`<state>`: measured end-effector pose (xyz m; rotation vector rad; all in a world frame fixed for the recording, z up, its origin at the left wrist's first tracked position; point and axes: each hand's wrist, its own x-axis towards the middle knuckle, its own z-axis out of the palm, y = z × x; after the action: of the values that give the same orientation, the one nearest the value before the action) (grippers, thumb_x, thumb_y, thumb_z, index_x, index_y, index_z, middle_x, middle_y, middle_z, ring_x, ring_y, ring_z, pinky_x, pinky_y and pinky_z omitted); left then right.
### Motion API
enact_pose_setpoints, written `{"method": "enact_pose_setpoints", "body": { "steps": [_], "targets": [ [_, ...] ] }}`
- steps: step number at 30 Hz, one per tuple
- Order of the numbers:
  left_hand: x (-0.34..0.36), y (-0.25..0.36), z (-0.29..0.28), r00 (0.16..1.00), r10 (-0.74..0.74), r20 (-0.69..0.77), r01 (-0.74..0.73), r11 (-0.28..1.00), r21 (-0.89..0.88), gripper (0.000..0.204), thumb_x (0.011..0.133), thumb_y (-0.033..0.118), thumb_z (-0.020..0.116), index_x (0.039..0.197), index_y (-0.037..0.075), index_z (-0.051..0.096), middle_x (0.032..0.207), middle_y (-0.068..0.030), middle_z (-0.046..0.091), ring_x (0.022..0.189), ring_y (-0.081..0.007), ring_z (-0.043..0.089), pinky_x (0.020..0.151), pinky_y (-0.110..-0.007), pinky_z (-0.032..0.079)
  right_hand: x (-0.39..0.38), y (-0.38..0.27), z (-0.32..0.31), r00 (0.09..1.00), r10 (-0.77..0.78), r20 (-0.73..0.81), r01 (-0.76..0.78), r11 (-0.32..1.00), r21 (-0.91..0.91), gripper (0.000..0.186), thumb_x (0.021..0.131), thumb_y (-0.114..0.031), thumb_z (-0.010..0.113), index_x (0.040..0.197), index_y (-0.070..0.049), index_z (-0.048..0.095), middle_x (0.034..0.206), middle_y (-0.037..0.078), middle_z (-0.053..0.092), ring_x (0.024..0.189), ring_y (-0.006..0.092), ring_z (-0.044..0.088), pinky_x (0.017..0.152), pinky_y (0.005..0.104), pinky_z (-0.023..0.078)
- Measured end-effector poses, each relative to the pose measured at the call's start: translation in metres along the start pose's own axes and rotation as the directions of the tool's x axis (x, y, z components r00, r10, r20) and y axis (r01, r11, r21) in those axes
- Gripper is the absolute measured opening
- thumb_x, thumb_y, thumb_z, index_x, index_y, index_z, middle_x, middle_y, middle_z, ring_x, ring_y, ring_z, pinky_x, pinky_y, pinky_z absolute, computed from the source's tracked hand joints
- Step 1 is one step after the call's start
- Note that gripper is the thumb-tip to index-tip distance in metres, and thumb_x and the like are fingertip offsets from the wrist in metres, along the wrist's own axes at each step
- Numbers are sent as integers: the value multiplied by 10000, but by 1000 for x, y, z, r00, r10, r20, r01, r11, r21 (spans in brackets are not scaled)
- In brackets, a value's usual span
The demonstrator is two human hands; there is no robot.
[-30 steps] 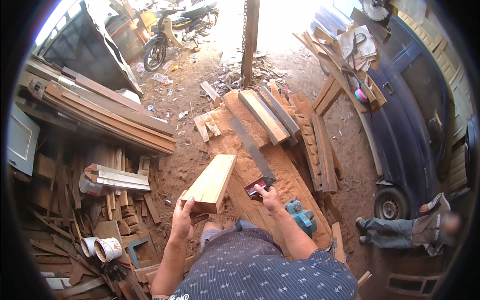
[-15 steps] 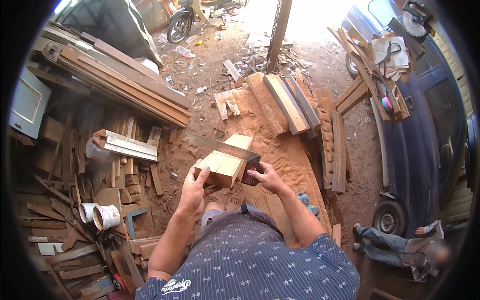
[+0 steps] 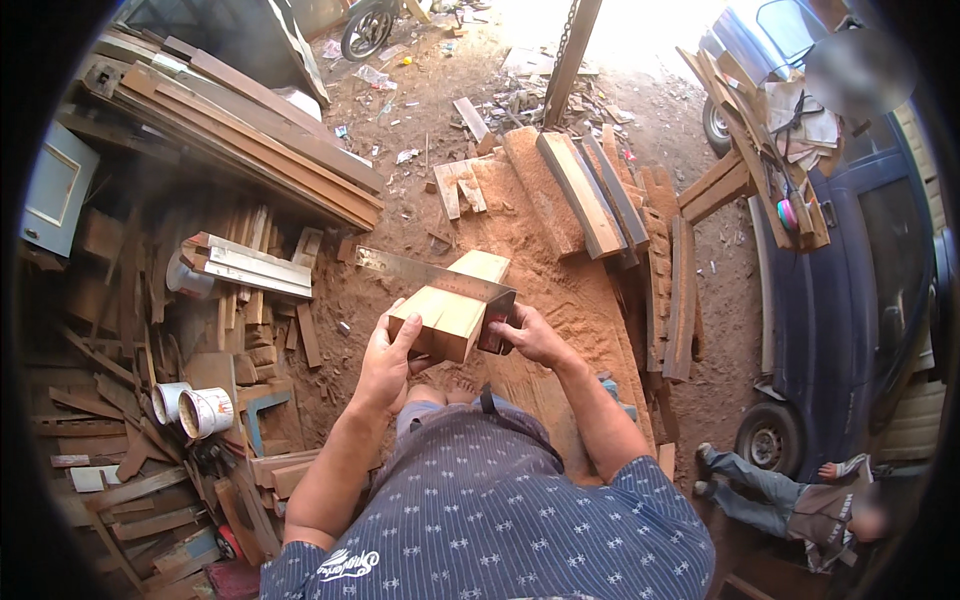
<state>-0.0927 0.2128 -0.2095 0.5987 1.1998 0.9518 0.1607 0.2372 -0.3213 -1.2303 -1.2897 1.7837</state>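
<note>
In front of my waist I hold a thick, pale wooden block. My left hand is closed around its near left end, thumb on top and fingers underneath. A try square lies across the block's upper face, its long metal blade sticking out past the block to the left. Its dark stock sits against the block's right side, and my right hand grips it with thumb and fingers. The fingers beneath the block are partly hidden.
Sawdust-covered boards and heavy beams lie ahead. Long planks are stacked at left, above scrap wood and white buckets. A post stands ahead. At right are a dark blue vehicle and another person.
The block and try square have shifted slightly left and toward me, and the blade lies a little flatter across the view. Both hands keep their grip.
</note>
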Motion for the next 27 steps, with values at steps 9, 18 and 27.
{"method": "enact_pose_setpoints", "body": {
  "steps": [9,18,27],
  "targets": [
    [1,4,1,1000,-2,10,2,999,37,684,1027,316,593,1548,32,252,1408,-150,494,1262,-255,542,914,-450,587,3,-7,-1,1000,26,7,-26,999,-31,309,977,-137,616,1250,6,592,1032,45,688,922,122,634,763,298,538],
    [4,2,-2,1000,-27,13,26,999,44,657,1035,327,574,1534,37,262,1416,-150,490,1265,-262,550,935,-453,581,7,5,-5,996,-62,-71,68,994,87,284,984,-156,628,1222,0,612,988,35,683,826,109,618,683,283,525],
    [7,4,0,1000,-31,3,30,999,30,609,1041,302,559,1525,49,290,1407,-141,512,1255,-259,573,935,-434,587,67,121,-91,960,164,-226,-111,967,230,308,944,-170,711,1214,-42,639,1018,37,693,851,140,661,672,315,572]
  ]
}}
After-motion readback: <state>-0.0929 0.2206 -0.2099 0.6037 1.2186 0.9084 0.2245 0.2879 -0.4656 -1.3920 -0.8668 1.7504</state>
